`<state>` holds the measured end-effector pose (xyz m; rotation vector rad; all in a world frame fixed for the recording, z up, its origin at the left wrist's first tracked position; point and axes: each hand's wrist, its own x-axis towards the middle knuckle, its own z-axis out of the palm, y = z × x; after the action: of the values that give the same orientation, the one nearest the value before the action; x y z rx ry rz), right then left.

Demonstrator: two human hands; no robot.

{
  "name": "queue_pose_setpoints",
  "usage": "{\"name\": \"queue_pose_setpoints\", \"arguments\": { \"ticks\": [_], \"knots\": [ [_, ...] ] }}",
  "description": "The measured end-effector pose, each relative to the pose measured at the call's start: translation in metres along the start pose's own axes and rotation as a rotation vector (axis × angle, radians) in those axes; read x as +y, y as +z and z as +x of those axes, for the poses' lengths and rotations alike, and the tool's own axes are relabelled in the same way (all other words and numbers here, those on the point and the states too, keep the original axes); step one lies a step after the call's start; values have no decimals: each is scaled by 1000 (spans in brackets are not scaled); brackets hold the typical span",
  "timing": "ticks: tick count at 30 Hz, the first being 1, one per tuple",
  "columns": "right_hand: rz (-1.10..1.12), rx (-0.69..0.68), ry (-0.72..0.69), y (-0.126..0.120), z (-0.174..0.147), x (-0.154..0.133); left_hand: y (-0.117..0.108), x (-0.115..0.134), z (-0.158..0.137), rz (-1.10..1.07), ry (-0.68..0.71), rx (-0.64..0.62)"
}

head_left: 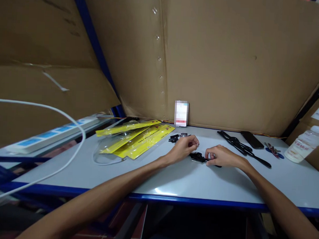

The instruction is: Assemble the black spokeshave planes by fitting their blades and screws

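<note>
Low over the middle of the table, my left hand [186, 147] has its thumb and fingertips pinched together on a small shiny piece [198, 145], too tiny to identify. Just right of it, my right hand [221, 156] is closed at the right part of a black spokeshave [198, 157], which lies flat on the tabletop. The tool's body shows between the hands, and one dark handle end sticks out under the right hand. Behind my left hand are black and metal parts [176, 137], partly covered by it.
Yellow blister packages [148, 142] lie left; a phone [181, 115] leans on the cardboard behind. To the right are black spokeshaves [234, 142], a dark phone [252, 139], keys [273, 150] and a white bottle [305, 144]. A white cable [81, 130] loops beside the power strip [55, 134].
</note>
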<state>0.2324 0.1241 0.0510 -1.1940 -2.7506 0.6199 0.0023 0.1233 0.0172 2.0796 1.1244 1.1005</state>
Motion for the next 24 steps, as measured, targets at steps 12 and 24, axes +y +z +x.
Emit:
{"name": "queue_pose_setpoints", "arguments": {
  "ticks": [12, 24],
  "knots": [
    [20, 338, -83, 6, 5, -2, 1, 9, -4, -519, -207, -161],
    [-211, 469, -252, 22, 3, -11, 3, 27, -11, -823, -337, -159]
  ]
}}
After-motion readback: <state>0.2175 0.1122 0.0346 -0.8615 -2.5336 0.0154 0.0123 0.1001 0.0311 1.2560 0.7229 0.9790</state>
